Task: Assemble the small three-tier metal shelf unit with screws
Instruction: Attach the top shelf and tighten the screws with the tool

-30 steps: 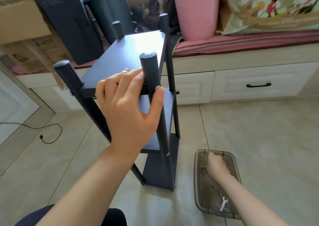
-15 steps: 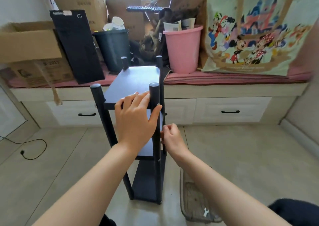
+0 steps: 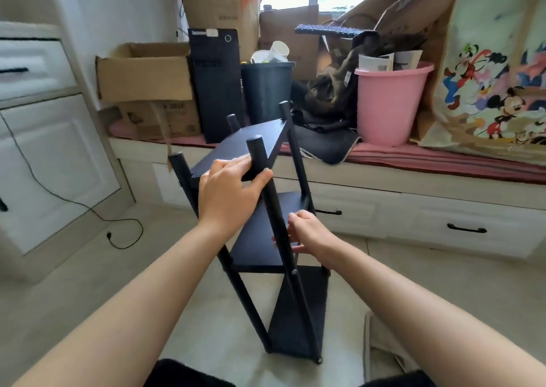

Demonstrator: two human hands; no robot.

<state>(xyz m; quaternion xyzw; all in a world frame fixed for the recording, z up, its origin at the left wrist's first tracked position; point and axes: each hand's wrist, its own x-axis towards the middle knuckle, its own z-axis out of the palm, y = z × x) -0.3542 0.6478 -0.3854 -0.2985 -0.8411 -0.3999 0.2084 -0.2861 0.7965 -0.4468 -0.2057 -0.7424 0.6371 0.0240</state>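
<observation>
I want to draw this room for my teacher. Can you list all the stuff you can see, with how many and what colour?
shelf unit: one, black, three tiers, tilted, on the floor
bucket: one, pink, on the bench
bin: one, dark, on the bench
computer tower: one, black, beside the bin
cardboard box: one open, brown, bench's left end
cartoon bag: one, colourful, right
keyboard: one, dark, behind
cable: one, black, floor left
left hand: grips the shelf's near post
right hand: at the middle tier

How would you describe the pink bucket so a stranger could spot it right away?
Look along the window bench with its red cushion, behind the black shelf unit. The pink bucket stands right of the dark bin, papers poking out; it is the only pink container there.
</observation>
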